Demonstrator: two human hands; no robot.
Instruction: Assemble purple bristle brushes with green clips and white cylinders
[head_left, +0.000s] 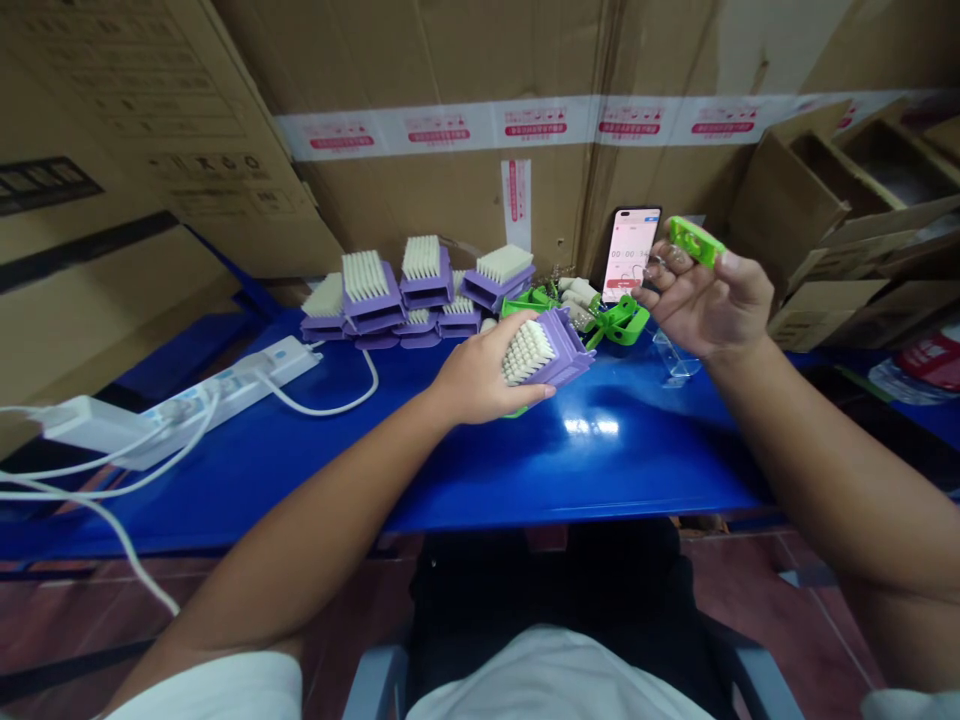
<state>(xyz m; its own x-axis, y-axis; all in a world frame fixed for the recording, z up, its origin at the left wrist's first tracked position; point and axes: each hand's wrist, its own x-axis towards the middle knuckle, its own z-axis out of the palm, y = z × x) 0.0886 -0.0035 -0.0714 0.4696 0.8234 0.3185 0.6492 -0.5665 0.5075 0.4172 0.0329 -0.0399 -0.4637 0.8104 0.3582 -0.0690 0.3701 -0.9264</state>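
Purple bristled blocks (375,310) number at least six in a pile at the back of the blue tabletop (465,470), and a seventh block (564,350) sits in the left hand (476,380), its fingers closed around it; all seven have bristles in place, but whether any is finished cannot be told. One phone (628,245) stands upright behind at least two loose green parts (621,322) and some pale pieces (581,292) too jumbled to count. The right hand (709,310), fingers partly curled, grips one small green piece (697,242), apart from the held block.
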